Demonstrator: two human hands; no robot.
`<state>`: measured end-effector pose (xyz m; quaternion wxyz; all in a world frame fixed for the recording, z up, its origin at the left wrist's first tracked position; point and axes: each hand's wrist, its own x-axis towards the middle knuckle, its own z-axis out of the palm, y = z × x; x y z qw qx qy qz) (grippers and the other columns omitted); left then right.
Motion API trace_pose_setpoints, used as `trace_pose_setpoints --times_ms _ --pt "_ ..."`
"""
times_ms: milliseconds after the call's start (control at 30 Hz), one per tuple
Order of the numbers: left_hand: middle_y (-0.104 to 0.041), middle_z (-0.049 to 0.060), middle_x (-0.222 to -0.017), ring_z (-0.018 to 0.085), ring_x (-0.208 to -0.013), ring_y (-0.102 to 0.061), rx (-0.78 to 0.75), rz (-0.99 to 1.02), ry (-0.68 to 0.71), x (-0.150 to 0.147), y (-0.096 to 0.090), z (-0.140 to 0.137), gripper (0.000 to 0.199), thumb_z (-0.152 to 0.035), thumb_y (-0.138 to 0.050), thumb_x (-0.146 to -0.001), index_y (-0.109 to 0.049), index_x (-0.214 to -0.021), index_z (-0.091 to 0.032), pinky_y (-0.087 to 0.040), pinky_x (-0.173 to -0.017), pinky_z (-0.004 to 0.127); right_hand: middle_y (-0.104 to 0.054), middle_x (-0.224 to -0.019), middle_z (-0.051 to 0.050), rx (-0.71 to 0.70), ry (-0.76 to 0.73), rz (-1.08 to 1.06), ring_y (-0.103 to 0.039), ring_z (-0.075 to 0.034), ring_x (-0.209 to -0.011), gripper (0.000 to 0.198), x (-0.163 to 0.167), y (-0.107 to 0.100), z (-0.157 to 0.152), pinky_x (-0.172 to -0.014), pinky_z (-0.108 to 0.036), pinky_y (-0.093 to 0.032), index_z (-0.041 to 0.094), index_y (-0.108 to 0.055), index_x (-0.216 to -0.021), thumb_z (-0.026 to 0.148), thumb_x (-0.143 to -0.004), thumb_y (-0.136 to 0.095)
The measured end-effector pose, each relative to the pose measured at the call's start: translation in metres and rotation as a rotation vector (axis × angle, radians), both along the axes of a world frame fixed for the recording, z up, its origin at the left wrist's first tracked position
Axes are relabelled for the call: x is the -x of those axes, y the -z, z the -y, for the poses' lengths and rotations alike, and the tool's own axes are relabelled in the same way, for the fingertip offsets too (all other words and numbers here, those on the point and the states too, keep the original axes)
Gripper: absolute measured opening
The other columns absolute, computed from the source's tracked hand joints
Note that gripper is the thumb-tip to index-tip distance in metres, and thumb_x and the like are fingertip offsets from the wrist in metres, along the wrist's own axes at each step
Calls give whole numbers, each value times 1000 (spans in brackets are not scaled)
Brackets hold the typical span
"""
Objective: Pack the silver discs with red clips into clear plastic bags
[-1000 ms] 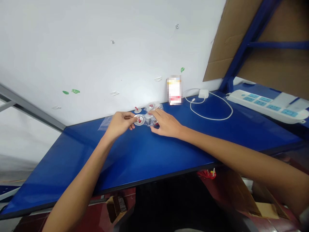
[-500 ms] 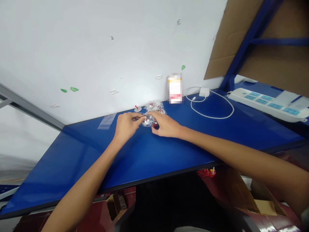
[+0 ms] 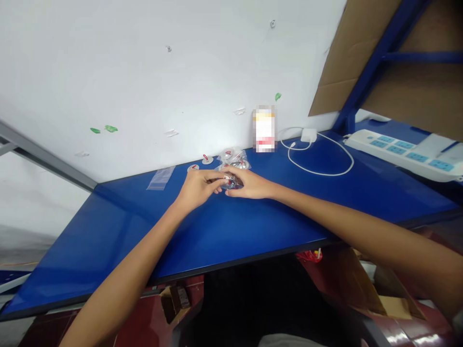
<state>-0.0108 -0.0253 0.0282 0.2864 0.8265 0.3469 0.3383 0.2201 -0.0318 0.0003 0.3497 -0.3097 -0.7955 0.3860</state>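
Observation:
Between my hands, just above the blue table, is a small clear plastic bag (image 3: 233,181) with shiny and red bits inside. My left hand (image 3: 195,190) is closed, its thumb and fingertips pinching the bag's left side. My right hand (image 3: 253,184) curls around the right side of the same bag. Behind my left hand lie two round pale discs with red hooks: a near disc (image 3: 193,168), partly hidden by the hand, and a far disc (image 3: 207,160). More clear bags of hooked discs (image 3: 234,155) lie behind my right hand.
A flat clear bag (image 3: 161,178) lies on the blue table (image 3: 224,231) to the left. Against the white wall stands a blurred-out white packet (image 3: 265,130). A white charger (image 3: 308,135) with its looped cable and a power strip (image 3: 405,154) are at the right.
A second hooked disc now shows beside my left hand. That hand has shifted slightly right, closer to my right hand. The view has tilted a little.

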Motion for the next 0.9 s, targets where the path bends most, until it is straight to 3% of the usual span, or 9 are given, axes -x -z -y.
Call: trace_pose_setpoints --times_ms 100,200,367,500,567,633,733,900 --pt "-81 1 -74 17 -58 -75 9 -34 -30 1 -4 1 23 -31 -71 -102 -89 -113 -23 -63 -63 28 -74 -133 -9 124 -134 -133 -68 -29 -126 40 -5 0 -7 -111 -43 -51 22 -71 -136 42 -102 -69" --pt "-76 -2 -63 16 -54 -74 12 -83 -40 1 -10 5 31 -29 -62 -107 -85 -127 -23 -62 -64 27 -76 -134 -8 200 -120 -242 -65 -29 -133 40 -7 1 -13 -116 -44 -48 22 -76 -133 49 -111 -56" --pt "-76 -3 -66 15 -56 -75 -18 -137 -12 1 -19 11 36 -31 -56 -111 -79 -137 -23 -62 -70 28 -79 -132 -8 200 -29 -257 -67 -29 -130 35 -5 2 -16 -114 -44 -50 23 -81 -130 45 -107 -66" --pt "-74 -4 -64 15 -55 -73 -103 -179 -4 2 -23 13 32 -32 -56 -111 -81 -128 -22 -59 -68 28 -81 -128 -7 188 35 -245 -70 -27 -124 34 -3 1 -13 -107 -42 -56 24 -82 -131 40 -108 -63" --pt "-77 -2 -70 15 -61 -74 -182 -224 18 3 -26 14 31 -35 -55 -111 -84 -115 -23 -58 -69 29 -82 -126 -8 194 50 -245 -72 -26 -120 35 -3 1 -12 -100 -40 -59 24 -82 -132 41 -109 -62" --pt "-83 2 -91 18 -80 -78 -271 -259 62 3 -29 15 33 -35 -56 -112 -85 -103 -23 -59 -77 31 -83 -124 -7 199 45 -250 -74 -25 -114 35 -3 -1 -11 -95 -38 -61 24 -83 -131 42 -110 -61" --pt "-83 5 -117 21 -103 -78 -351 -283 115 3 -31 18 29 -34 -59 -110 -85 -102 -24 -59 -89 35 -84 -122 -6 175 46 -238 -77 -23 -109 33 -4 -4 -9 -92 -37 -63 24 -83 -130 38 -110 -61" --pt "-79 6 -111 17 -87 -74 -404 -164 62 2 -30 19 17 -29 -66 -105 -81 -103 -23 -60 -77 32 -85 -116 -6 165 108 -243 -79 -23 -104 31 -2 -9 -6 -91 -38 -65 24 -84 -128 29 -110 -58"
